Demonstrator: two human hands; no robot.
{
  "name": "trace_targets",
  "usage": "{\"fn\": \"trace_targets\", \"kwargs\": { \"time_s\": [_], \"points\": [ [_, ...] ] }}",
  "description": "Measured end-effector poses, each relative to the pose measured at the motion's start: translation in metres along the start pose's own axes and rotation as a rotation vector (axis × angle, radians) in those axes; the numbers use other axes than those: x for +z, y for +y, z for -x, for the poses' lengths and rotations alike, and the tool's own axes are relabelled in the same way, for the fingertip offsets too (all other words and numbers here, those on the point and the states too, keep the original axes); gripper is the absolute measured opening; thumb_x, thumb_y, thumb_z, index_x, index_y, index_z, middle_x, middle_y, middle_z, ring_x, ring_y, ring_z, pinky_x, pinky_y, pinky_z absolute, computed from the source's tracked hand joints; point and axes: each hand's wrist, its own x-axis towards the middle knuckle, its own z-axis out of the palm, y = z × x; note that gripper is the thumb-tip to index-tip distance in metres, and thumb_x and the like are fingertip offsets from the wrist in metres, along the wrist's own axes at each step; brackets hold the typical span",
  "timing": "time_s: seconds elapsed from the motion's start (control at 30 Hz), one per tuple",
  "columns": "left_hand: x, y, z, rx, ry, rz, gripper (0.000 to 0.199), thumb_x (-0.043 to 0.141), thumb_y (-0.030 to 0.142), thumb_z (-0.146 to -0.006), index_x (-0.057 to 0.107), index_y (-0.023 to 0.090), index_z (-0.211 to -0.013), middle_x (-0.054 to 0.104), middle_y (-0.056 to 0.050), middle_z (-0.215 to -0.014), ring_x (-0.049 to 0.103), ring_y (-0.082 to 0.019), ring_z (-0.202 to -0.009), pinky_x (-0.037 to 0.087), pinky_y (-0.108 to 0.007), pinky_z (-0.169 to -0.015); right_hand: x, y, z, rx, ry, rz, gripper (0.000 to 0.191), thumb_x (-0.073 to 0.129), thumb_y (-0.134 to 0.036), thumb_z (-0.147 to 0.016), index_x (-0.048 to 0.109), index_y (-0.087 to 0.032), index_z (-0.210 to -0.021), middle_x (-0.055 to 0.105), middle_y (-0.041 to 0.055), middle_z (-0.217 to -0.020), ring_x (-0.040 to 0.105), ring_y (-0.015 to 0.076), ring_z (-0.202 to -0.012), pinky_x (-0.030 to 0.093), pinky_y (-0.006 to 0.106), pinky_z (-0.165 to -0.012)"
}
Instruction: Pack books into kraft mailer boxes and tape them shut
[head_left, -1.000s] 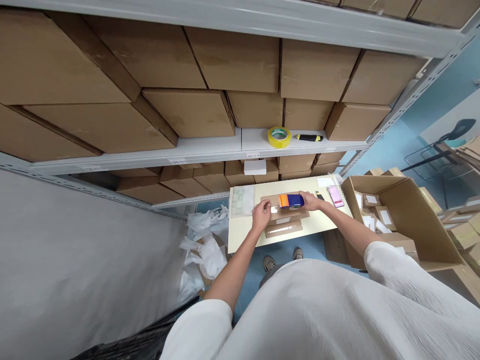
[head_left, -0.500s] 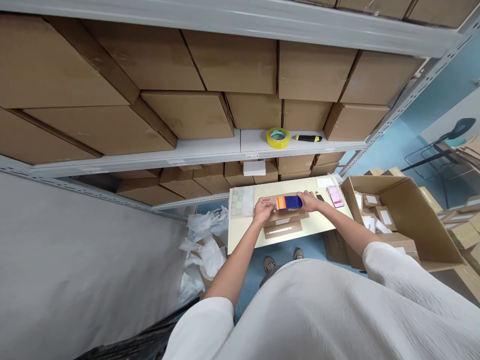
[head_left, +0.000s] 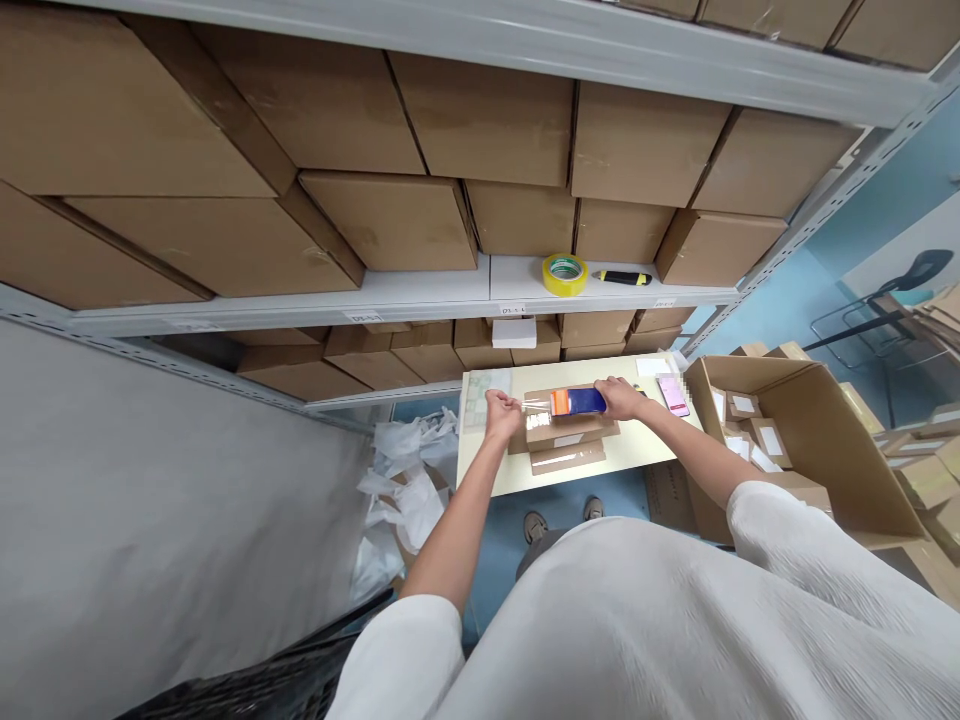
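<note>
My right hand is closed around a blue and orange tape dispenser, held over a brown cardboard box on the cream table. To the left, my left hand pinches the end of a strip of clear packing tape. That strip stretches from the dispenser across the box's left part and catches the light. In front of this box, nearer my body, lies another cardboard box with shiny tape along it.
A phone lies at the table's right. Right of the table stands a large open carton holding small boxes. Shelves of cartons rise behind, with a yellow tape roll and a utility knife. White plastic bags lie at left.
My left hand has moved left, away from the dispenser, and a length of clear tape now spans the gap. My right hand and the dispenser stay nearly in place.
</note>
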Motion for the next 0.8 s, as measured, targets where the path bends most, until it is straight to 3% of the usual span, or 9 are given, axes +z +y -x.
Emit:
{"fn": "trace_targets", "kwargs": {
  "time_s": [0.1,0.23,0.53,0.8],
  "points": [
    [-0.025,-0.006,-0.003,-0.109,0.043,0.088,0.045,0.069,0.009,-0.074,0.036,0.028,-0.097,0.051,0.01,-0.073,0.057,-0.011,-0.063,0.044,-0.021,-0.061,-0.004,0.003,0.0,0.017,-0.018,0.04,0.046,0.079,-0.034,-0.088,0.06,-0.019,-0.126,0.073,0.0177,-0.124,0.063,0.0377,-0.118,0.047,0.043,-0.098],
    [-0.035,-0.014,0.0,-0.142,0.052,0.1,0.045,0.069,0.009,-0.072,0.036,0.028,-0.095,0.053,0.01,-0.072,0.058,-0.01,-0.061,0.043,-0.02,-0.059,-0.008,0.0,-0.005,-0.004,-0.06,0.07,0.045,0.078,-0.035,-0.088,0.059,-0.02,-0.126,0.072,0.0176,-0.126,0.062,0.0373,-0.118,0.048,0.043,-0.096],
    [-0.031,-0.043,0.003,-0.177,0.054,0.072,0.044,0.071,0.012,-0.074,0.037,0.028,-0.096,0.058,0.009,-0.074,0.066,-0.013,-0.067,0.05,-0.027,-0.069,-0.015,-0.018,-0.008,0.015,-0.077,0.143,0.038,0.073,-0.037,-0.095,0.058,-0.02,-0.125,0.073,0.017,-0.126,0.06,0.0354,-0.116,0.045,0.041,-0.095],
    [-0.014,-0.068,0.001,-0.258,0.046,-0.009,0.04,0.07,0.013,-0.076,0.041,0.027,-0.101,0.059,0.008,-0.077,0.067,-0.015,-0.074,0.053,-0.029,-0.078,-0.022,-0.028,-0.009,0.048,-0.107,0.231,0.038,0.073,-0.034,-0.094,0.056,-0.021,-0.125,0.072,0.0172,-0.13,0.059,0.0353,-0.118,0.044,0.041,-0.097]
  ]
}}
